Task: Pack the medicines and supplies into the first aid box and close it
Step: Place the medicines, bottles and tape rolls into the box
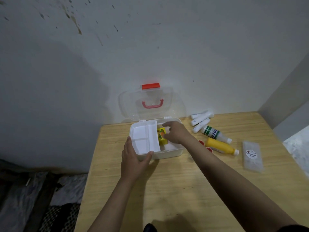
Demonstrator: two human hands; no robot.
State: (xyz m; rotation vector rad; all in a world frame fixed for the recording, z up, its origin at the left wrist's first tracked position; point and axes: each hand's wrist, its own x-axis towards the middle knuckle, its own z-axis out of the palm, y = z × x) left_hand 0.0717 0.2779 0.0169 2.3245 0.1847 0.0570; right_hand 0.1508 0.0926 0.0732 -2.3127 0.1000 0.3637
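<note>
Box: the white first aid box [167,154] sits on the wooden table [175,190], close to the wall. It is open.
Lid: the clear lid [173,104] stands up behind the box. It has a red clasp [151,86] on top and a red handle [152,104] in the middle.
Tray: a white tray [143,139] with small parts fills the left half of the box.
Yellow pack: a small yellow box [161,135] is inside the first aid box, just right of the tray.
Left hand: the left hand [133,162] grips the front left corner of the box, thumb on the front rim and fingers along the left side.
Right hand: the right hand [175,132] is over the right half of the box. Its fingers are curled at the yellow box, and I cannot tell if they hold it.
White tubes: some white tubes [200,121] lie right of the box, near the wall.
Bottles: a white bottle with green print [215,133] and a yellow bottle [220,146] lie on their sides right of the box.
Red caps: two small red caps [202,142] sit just beside the box, next to the right arm.
Clear pack: a flat clear pack with a round sticker [252,156] lies farthest right of the box.
</note>
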